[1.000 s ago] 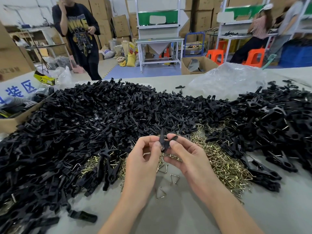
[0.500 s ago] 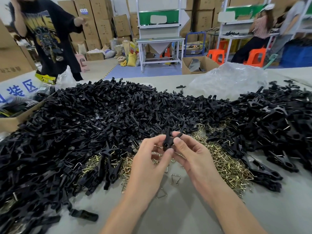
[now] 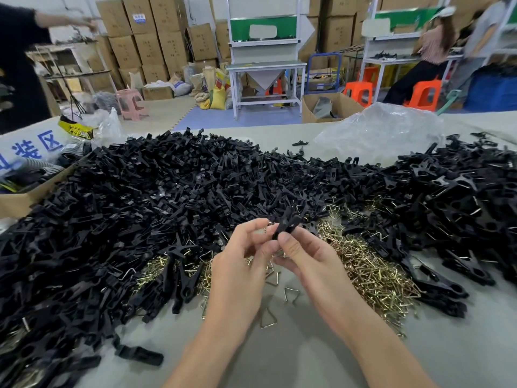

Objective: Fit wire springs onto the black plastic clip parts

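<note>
A black plastic clip [image 3: 285, 222] is held above the table between both hands. My right hand [image 3: 307, 261] pinches its lower end with thumb and fingers. My left hand [image 3: 240, 264] has its fingertips curled at the clip's left side, touching it. A wire spring on the clip is hard to make out. A big heap of black clip parts [image 3: 145, 208] spreads across the table. Brass-coloured wire springs [image 3: 366, 267] lie in a pile under and to the right of my hands.
Loose springs [image 3: 268, 317] lie on the grey table [image 3: 307, 357] near my wrists. A clear plastic bag [image 3: 380, 130] sits at the back right, a cardboard box [image 3: 25, 197] at the left. People, orange stools and stacked cartons are beyond the table.
The clip has been turned and lifted slightly between my fingers. The person at the back left has moved further left, mostly out of view.
</note>
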